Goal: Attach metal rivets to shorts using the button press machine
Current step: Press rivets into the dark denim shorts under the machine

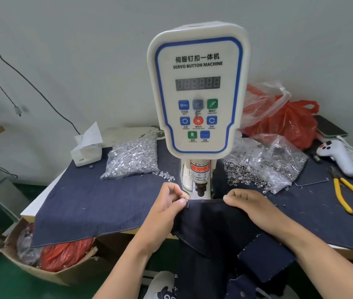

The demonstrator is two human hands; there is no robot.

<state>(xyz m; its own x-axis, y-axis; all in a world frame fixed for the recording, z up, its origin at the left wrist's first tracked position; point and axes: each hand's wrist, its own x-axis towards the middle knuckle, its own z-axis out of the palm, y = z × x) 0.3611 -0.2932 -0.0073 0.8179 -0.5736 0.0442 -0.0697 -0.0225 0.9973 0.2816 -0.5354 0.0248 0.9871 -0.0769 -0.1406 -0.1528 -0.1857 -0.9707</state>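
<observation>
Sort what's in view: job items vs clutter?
Job: shorts, press machine, rivet bag, ring bag, left hand, right hand.
Clutter: pliers, tissue box, red bag, white controller, phone.

I've got yellow-handled pliers [351, 196] lying at three o'clock on the blue cloth, a white handheld controller [337, 156] just beyond them. Tissue box [86, 150] at ten o'clock, red plastic bag [290, 124] at two, cardboard box [48, 271] at eight.
</observation>
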